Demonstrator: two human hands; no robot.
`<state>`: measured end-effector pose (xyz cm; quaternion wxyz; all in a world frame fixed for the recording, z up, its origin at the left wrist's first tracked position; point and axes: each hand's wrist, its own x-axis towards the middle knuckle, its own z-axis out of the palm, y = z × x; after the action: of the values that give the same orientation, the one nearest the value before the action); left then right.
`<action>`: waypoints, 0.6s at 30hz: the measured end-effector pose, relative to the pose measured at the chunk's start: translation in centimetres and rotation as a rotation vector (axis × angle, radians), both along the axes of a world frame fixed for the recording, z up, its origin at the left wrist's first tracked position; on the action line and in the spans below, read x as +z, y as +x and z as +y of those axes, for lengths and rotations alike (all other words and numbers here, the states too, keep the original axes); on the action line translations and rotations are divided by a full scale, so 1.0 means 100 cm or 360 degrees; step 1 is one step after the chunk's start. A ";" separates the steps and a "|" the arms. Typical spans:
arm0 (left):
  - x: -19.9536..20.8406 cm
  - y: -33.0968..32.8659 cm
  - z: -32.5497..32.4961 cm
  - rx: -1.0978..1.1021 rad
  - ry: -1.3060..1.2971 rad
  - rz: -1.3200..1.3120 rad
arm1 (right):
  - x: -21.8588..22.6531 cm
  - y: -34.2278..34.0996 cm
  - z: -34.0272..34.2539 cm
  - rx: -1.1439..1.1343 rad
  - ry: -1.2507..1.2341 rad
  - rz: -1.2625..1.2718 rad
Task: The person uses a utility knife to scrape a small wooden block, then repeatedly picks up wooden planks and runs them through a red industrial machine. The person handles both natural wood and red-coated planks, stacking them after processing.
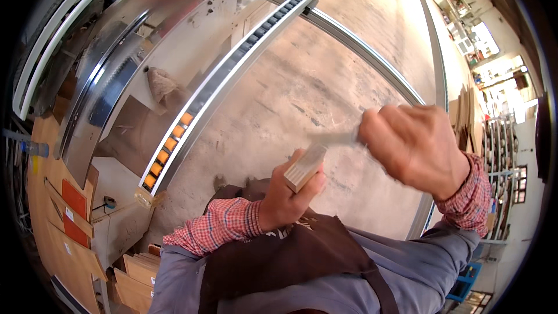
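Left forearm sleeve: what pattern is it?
The sleeve is checked, mainly red and white with darker lines; it shows best in the head view, the only one here.

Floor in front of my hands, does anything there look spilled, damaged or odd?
Mildly odd: dark marks streak the pale floor beyond your left hand, so it looks scuffed or dirty. Their cause is unclear.

Tilted pale block (305, 168) with a finely lined face, beside a blurred, flat greyish strip (336, 138).

A wooden surface (42, 189) at left bears orange-red sheets (74, 196) and a wooden strip (81, 225).
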<state>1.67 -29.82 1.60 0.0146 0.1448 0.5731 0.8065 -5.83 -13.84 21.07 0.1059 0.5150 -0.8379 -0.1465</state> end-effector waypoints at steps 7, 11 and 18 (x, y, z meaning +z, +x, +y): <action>-0.003 0.004 0.005 -0.0015 -0.0027 0.0123 | -0.010 0.021 -0.008 0.0090 0.0149 0.0013; -0.001 0.005 0.005 0.0022 -0.0058 0.0171 | -0.011 0.015 -0.004 0.0112 0.0130 -0.0048; 0.004 0.006 -0.004 -0.0084 -0.0043 -0.0072 | -0.014 -0.001 0.000 0.0126 0.0125 -0.0093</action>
<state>2.25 -30.21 1.95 0.0508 0.1415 0.5793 0.8011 -5.97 -13.84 19.72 0.0668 0.5555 -0.8133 -0.1597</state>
